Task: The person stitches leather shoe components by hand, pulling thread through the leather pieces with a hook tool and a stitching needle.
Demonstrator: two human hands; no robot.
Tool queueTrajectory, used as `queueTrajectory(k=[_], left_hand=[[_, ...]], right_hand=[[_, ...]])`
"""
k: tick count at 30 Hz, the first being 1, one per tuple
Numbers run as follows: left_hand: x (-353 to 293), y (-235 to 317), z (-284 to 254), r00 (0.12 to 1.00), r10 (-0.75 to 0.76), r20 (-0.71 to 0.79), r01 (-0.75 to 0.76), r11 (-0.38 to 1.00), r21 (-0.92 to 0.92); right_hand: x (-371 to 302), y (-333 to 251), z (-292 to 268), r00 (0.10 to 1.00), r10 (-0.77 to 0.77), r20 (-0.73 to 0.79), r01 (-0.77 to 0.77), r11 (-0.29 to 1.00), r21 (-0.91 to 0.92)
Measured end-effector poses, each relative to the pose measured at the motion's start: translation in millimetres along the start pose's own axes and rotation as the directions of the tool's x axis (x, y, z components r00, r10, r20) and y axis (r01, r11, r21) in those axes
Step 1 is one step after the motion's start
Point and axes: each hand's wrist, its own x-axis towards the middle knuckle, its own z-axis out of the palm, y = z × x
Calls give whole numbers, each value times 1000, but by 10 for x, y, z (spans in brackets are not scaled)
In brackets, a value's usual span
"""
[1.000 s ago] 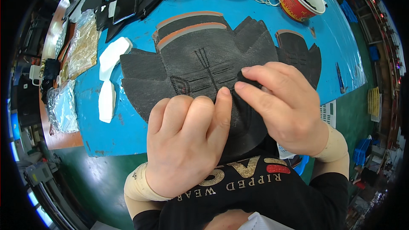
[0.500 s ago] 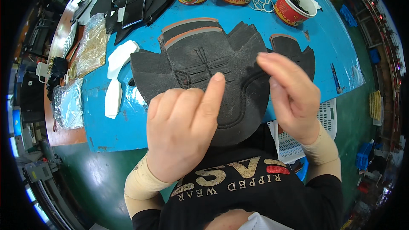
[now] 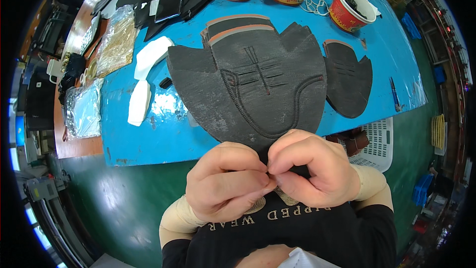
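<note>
A person seen from head height wears a black short-sleeved T-shirt [image 3: 327, 231] with a rounded neckline. Pale gold lettering [image 3: 297, 213] crosses its chest, appearing upside down: a row of slim, outlined capitals beside parts of larger, chunky, speckled letters. Snug beige forearm sleeves, one on the left arm [image 3: 177, 218] and one on the right [image 3: 373, 182], reach the wrists and wrinkle softly there. The left hand [image 3: 228, 181] and right hand [image 3: 315, 166] are bare. A white, pointed piece of cloth-like material [image 3: 301, 259] shows below the neckline.
</note>
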Motion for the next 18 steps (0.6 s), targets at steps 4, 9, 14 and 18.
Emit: queueTrajectory(k=[4, 9, 14, 18], left_hand=[[-9, 25, -28, 995, 80, 56, -84, 993, 78], [57, 68, -76, 987, 91, 134, -106, 988, 108], [85, 79, -93, 990, 46, 135, -66, 986, 151], [79, 37, -180, 998, 46, 31, -54, 925, 376]], right_hand=[[-27, 5, -27, 980, 163, 116, -179, 972, 151], [-3, -58, -89, 818, 483, 312, -571, 625, 531], [103, -132, -252, 833, 366, 414, -494, 830, 259], [215, -66, -274, 981, 193, 14, -193, 981, -22]])
